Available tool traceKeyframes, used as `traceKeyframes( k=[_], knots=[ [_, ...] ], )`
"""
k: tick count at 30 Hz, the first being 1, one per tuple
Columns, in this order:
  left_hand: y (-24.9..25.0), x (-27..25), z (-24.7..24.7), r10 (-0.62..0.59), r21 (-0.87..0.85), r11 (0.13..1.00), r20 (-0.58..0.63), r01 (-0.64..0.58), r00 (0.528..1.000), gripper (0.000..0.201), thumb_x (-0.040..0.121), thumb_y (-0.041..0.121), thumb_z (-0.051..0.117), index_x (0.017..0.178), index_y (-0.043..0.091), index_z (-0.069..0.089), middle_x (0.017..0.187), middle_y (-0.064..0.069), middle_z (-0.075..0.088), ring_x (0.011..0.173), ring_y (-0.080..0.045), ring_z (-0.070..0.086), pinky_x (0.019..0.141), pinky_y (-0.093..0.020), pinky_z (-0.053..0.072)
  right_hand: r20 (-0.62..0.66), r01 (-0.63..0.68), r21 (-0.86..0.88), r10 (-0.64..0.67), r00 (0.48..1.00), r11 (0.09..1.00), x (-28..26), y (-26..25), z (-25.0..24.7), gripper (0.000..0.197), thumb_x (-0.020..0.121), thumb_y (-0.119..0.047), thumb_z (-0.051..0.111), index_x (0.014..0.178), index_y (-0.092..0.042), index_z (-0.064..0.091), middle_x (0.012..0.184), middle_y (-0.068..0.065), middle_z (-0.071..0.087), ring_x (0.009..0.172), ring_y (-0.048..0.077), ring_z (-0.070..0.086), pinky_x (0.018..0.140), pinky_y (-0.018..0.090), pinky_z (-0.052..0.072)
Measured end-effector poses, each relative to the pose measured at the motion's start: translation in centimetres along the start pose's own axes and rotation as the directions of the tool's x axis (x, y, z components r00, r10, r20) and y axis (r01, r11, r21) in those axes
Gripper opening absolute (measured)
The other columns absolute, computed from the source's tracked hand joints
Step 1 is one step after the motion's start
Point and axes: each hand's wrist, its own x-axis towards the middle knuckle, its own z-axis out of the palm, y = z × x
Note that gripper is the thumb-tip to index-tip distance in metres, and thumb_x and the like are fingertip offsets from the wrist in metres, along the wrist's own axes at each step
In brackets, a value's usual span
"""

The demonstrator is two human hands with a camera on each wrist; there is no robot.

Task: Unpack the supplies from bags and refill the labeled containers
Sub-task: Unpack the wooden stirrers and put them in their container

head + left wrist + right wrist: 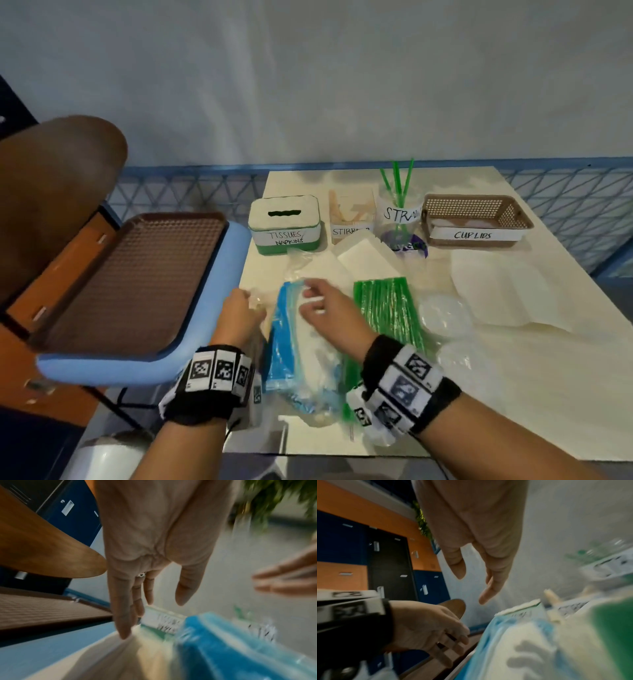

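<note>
Neither hand grips anything. In the head view your left hand (241, 308) and right hand (329, 310) hover with relaxed fingers over the blue-and-white tissue pack (301, 346), still sealed at the table's near edge. The tissue box (285, 224), straw cup (399, 214) and lid basket (476, 216) look barely filled. The left wrist view shows straight fingers (123, 615) beside the pack (231, 649). The right wrist view, blurred, shows loose fingers (493, 585) above it.

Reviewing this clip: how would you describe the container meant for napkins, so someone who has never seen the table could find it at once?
Start at the cream table and look along its far edge, where four labeled containers stand in a row. The tissue box is the leftmost, beside the stirrer holder. Only it is closed on top, white over a green base, with a dark slot in its lid and a label reading TISSUES NAPKINS.
</note>
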Motion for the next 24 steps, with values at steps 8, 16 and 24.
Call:
traceKeyframes(
  k=[8, 16, 24],
  knots=[
    [-7.2, 3.0, 2.0, -0.108, 0.160, 0.984, 0.226, 0.073, 0.968, 0.051, 0.079, 0.036, 0.054, 0.111, -0.004, 0.056, 0.113, -0.019, 0.062, 0.105, -0.032, 0.059, 0.087, -0.040, 0.048, 0.197, -0.261, -0.138, 0.285, 0.938, 0.955, 7.7, 3.9, 12.5, 0.065, 0.079, -0.030, 0.056, 0.134, -0.002, 0.036, 0.126, 0.014, 0.055, 0.116, 0.030, 0.055, 0.096, 0.035, 0.046],
    [-8.6, 4.3, 1.1, -0.046, -0.121, 0.988, 0.357, 0.095, 0.933, 0.046, 0.067, 0.048, 0.067, 0.085, 0.009, 0.049, 0.075, -0.005, 0.054, 0.062, -0.014, 0.049, 0.055, -0.026, 0.043, 0.141, -0.369, -0.143, 0.388, 0.911, 0.918, 8.7, 4.9, 12.2, 0.067, 0.077, -0.042, 0.059, 0.132, -0.007, 0.041, 0.110, 0.008, 0.062, 0.101, 0.023, 0.061, 0.091, 0.034, 0.051],
    [-7.7, 6.6, -1.0, 0.028, -0.557, 0.777, 0.498, 0.295, 0.867, 0.035, 0.093, 0.040, 0.049, 0.098, 0.006, 0.056, 0.080, -0.008, 0.066, 0.068, -0.013, 0.066, 0.059, -0.025, 0.052, 0.178, -0.449, 0.434, 0.415, 0.892, 0.781, 9.7, 4.7, 11.4, 0.065, 0.078, -0.045, 0.067, 0.133, -0.016, 0.047, 0.120, 0.006, 0.064, 0.109, 0.021, 0.061, 0.098, 0.040, 0.048]
  ],
)
